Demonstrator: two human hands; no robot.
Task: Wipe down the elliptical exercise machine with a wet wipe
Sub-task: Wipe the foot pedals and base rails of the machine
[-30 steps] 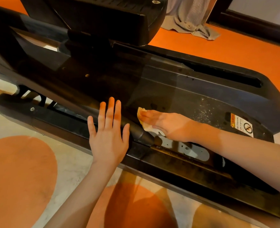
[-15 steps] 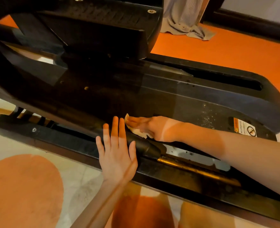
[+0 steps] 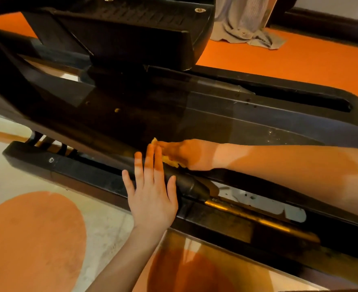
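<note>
The elliptical machine point(image 3: 216, 123) stands on the floor point(image 3: 279, 60), its black base frame running from the left edge toward the lower right corner of the head view. A foot pedal point(image 3: 131, 39) sits raised above the frame at the top.

Right hand point(image 3: 186, 153): laid flat on the central dark panel of the frame, fingers extended toward the left, pressing the wet wipe point(image 3: 170, 162) against the surface. The wipe is mostly covered by the hand; a crumpled yellowish edge shows beneath the palm and a small corner beyond the fingertips.

Left hand point(image 3: 152, 197): fingers straight and spread, palm down over the near rail point(image 3: 79, 171) of the frame, fingertips reaching over the black roller arm point(image 3: 186, 184). It holds nothing. Whether the palm touches the rail cannot be told.

The near track channel point(image 3: 258, 207), to the right of the roller arm, shows a pale patch with dark specks and a brass-coloured strip along its near edge.

A light cloth point(image 3: 245, 24) lies bunched on the orange floor at the top edge.
</note>
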